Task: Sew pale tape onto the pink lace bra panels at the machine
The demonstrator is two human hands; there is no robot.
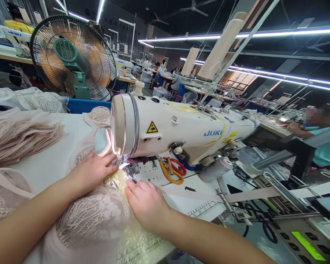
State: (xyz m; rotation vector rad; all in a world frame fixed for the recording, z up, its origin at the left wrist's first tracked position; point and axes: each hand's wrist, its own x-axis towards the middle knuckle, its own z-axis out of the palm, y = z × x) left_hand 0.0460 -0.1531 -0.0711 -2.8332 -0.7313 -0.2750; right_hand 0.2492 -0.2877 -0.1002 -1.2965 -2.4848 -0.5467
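A pale pink lace bra (pixel 90 216) lies under the head of a white sewing machine (pixel 165 124), its molded cup toward me. My left hand (pixel 95 170) rests on the fabric left of the lit needle area, fingers stretched out and pressing down. On the near right side of the needle, my right hand (pixel 147 201) has its fingers curled, pinching the edge of the bra. Both hands are close to the presser foot, which the machine head and fingers partly hide. A yellowish, shiny covering (pixel 140 238) lies on the machine bed beneath the fabric.
Thread snips with orange and red handles (pixel 172 171) lie right of the needle, near a grey thread cone (pixel 217 169). Stacked lace pieces (pixel 22 137) sit left. Behind stands a large fan (pixel 71 58). A metal tape feeder (pixel 250 201) and control box (pixel 305 242) are right; a person (pixel 327 143) sits beyond.
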